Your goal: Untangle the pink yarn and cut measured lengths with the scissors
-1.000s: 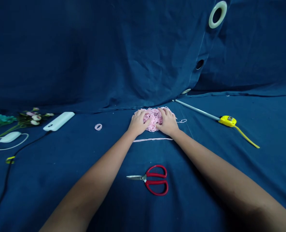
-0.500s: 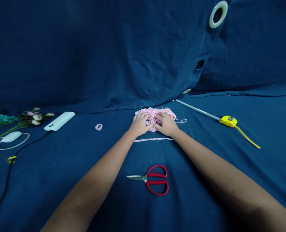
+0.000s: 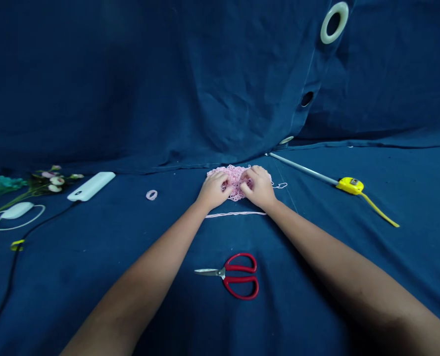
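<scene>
A tangled heap of pink yarn [image 3: 236,184] lies on the blue cloth in front of me. My left hand [image 3: 215,189] rests on its left side with curled fingers gripping strands. On the right side, my right hand [image 3: 258,187] has its fingers bent into the yarn, thumb and fingers drawn toward each other. Part of the heap is hidden under both hands. A loose yarn end sticks out to the right of the heap. Closer to me, a straight bundle of pink strands [image 3: 234,214] lies crosswise between my wrists.
Red-handled scissors [image 3: 241,277] lie nearer to me, blades pointing left. A small yarn ring [image 3: 151,195] is to the left. Farther left are a white power bank [image 3: 91,186], a black cable [image 3: 10,282] and artificial flowers [image 3: 54,182]. A yellow tape measure [image 3: 349,185] and a rod [image 3: 301,167] lie right.
Both hands have gone from spread flat on the yarn to curled, with fingers and thumbs drawn in on the strands. The scissors and other items have stayed put.
</scene>
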`<action>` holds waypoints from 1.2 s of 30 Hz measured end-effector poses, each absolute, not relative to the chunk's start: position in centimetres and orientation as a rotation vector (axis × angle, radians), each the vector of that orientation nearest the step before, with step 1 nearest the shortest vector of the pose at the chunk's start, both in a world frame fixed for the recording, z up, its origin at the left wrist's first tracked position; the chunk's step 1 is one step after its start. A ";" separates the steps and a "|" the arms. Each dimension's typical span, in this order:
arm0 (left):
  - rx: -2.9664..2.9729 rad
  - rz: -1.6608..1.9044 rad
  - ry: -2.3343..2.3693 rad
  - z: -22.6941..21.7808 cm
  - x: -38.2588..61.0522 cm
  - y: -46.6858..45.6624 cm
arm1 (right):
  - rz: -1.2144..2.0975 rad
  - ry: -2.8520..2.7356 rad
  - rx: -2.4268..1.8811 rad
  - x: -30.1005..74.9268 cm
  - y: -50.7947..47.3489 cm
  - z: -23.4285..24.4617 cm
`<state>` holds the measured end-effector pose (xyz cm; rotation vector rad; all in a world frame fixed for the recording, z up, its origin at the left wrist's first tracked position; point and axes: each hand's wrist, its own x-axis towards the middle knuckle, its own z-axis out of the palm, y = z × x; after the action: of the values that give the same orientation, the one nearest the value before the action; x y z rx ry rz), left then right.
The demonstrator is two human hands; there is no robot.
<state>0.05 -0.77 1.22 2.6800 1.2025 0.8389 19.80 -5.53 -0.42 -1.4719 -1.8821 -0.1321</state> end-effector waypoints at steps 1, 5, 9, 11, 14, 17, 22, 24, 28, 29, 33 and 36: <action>2.697 0.779 1.159 1.2 0.1 -0.7 | -0.079 -1.972 -1.419 19.8 -5.5 -0.4; 2.701 0.732 1.248 0.6 0.1 -0.3 | 0.056 -2.179 -1.326 19.8 -5.1 -0.8; 2.639 0.809 1.534 -0.1 -0.2 0.1 | 0.011 -2.073 -1.465 19.8 -5.0 -1.0; 2.606 0.829 1.611 -0.2 -0.3 0.1 | -0.012 -2.011 -1.550 19.8 -5.0 -1.0; 2.615 0.835 1.573 -0.1 -0.3 0.0 | -0.012 -1.961 -1.578 19.8 -5.0 -1.0; 2.667 0.799 1.448 0.1 -0.2 -0.1 | 0.025 -2.042 -1.459 19.9 -5.1 -1.1; 2.679 0.760 1.431 0.2 -0.1 -0.2 | 0.041 -2.130 -1.502 19.8 -5.0 -1.4; 2.675 0.768 1.449 0.2 -0.1 -0.2 | 0.042 -2.128 -1.524 19.8 -5.0 -1.5; 2.687 0.811 1.408 0.2 -0.1 -0.3 | 0.007 -2.097 -1.501 19.9 -5.0 -1.3; 2.688 0.806 1.405 0.2 -0.1 -0.3 | 0.001 -2.085 -1.499 19.8 -5.0 -1.3; 2.688 0.791 1.438 0.3 -0.1 -0.4 | -0.012 -2.059 -1.551 19.7 -4.9 -1.5; 2.663 0.803 1.496 0.4 -0.2 -0.3 | -0.047 -1.992 -1.638 19.6 -4.9 -1.8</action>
<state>-0.22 -0.30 0.38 2.6629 1.4959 0.8034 19.62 -4.87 -1.82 -1.6381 -1.9916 -0.0474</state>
